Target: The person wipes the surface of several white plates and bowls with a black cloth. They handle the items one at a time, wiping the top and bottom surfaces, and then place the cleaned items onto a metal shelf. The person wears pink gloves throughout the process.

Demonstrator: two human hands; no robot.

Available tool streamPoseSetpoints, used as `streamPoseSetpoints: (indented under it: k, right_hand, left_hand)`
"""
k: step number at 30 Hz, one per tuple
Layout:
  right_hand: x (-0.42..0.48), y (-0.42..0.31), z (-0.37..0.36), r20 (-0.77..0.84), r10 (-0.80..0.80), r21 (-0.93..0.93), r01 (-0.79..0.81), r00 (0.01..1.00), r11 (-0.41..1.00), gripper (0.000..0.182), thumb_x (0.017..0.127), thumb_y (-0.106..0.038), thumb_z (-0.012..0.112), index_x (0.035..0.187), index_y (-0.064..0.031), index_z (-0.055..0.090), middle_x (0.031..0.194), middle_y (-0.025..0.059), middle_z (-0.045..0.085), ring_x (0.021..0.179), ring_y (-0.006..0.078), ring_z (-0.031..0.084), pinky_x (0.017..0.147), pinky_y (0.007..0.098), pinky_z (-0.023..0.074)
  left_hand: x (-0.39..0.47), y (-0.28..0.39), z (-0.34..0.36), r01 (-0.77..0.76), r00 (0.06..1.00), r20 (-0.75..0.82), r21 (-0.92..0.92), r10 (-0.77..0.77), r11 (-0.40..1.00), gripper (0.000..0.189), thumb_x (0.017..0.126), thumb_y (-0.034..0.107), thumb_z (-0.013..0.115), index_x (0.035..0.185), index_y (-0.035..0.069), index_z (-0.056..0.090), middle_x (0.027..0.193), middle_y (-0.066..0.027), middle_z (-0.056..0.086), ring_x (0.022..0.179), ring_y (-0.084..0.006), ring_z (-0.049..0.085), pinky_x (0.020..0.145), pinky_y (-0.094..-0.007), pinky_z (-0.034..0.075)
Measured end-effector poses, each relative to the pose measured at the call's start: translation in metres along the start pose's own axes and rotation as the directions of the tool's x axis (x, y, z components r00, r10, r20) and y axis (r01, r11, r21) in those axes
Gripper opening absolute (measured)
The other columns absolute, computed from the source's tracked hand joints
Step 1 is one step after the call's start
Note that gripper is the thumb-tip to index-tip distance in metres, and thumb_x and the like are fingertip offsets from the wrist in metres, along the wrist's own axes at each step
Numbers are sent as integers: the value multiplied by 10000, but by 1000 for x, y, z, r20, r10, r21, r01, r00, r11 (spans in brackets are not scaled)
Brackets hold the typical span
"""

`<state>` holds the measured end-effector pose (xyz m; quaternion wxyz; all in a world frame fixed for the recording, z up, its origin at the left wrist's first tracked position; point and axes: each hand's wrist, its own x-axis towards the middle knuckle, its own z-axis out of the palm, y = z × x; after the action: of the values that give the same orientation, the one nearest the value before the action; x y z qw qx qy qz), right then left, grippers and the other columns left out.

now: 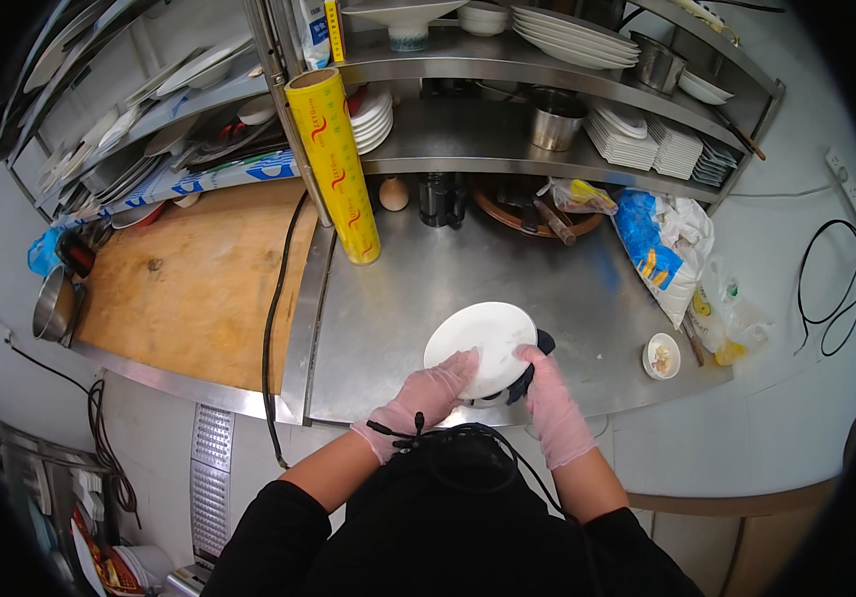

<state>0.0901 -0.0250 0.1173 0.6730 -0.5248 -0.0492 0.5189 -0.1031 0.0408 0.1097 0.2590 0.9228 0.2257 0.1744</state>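
Note:
A round white plate (489, 339) is held tilted above the front edge of the steel worktop (398, 321). My right hand (549, 395), in a thin pink glove, grips the plate's right rim with the thumb on top; a dark cloth (523, 382) shows at that rim, under and behind the plate. My left hand (439, 384), gloved alike, lies with its fingers flat on the plate's lower left face. Whether it also grips the rim from below cannot be seen. Some pale marks show on the plate's surface.
A yellow roll of film (335, 168) stands left of centre, beside a wooden board (196, 276) with a black cable (275, 321) across it. A small white bowl (661, 357) and a blue-white bag (659, 250) are at the right. Shelves (458, 160) of dishes rise behind.

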Motion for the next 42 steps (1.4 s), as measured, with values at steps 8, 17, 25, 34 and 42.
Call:
streamPoseSetpoints:
  k: [8,17,25,34,42]
  right_hand:
    - [-43,-28,39,207,-410,-269,454,889,849,370,823,-103,639,1169,-51,519,1048,34,569,959,132,542,856,262,437]
    - [-11,-14,62,805,-446,-488,865,391,-121,317,707,-233,690,1002,-122,663,1203,120,540,1104,328,503,934,423,395]
    - [64,-27,21,256,-289,-614,386,922,688,270,825,-232,660,1028,-70,591,917,107,634,821,223,620,725,319,482]
    - [69,-18,-19,265,162,165,-210,951,964,259,869,-108,592,1114,-68,516,924,54,611,774,154,615,656,294,529]
    - [71,-46,-15,378,-318,-346,451,870,823,253,823,-42,627,1069,-97,601,975,39,593,893,134,548,810,266,457]
  left_hand:
    - [13,17,1,415,681,193,-897,-706,154,381,870,227,602,1157,-20,565,1007,-102,643,873,-175,612,781,-305,495]
    - [15,27,-1,620,718,249,-653,-650,435,362,868,260,603,1150,34,577,1066,-102,635,1034,-178,562,882,-297,447]
    - [10,39,-1,325,678,150,-940,-719,110,390,829,179,658,1127,-55,565,1025,-113,631,918,-188,609,787,-317,498]
    - [27,52,5,294,663,13,-924,-749,244,436,852,247,632,1156,-53,548,1063,-121,619,943,-185,603,847,-300,475]
    - [41,51,-7,505,596,261,-857,-759,102,608,827,428,638,1160,-71,544,1046,-139,636,918,-210,618,831,-314,483]
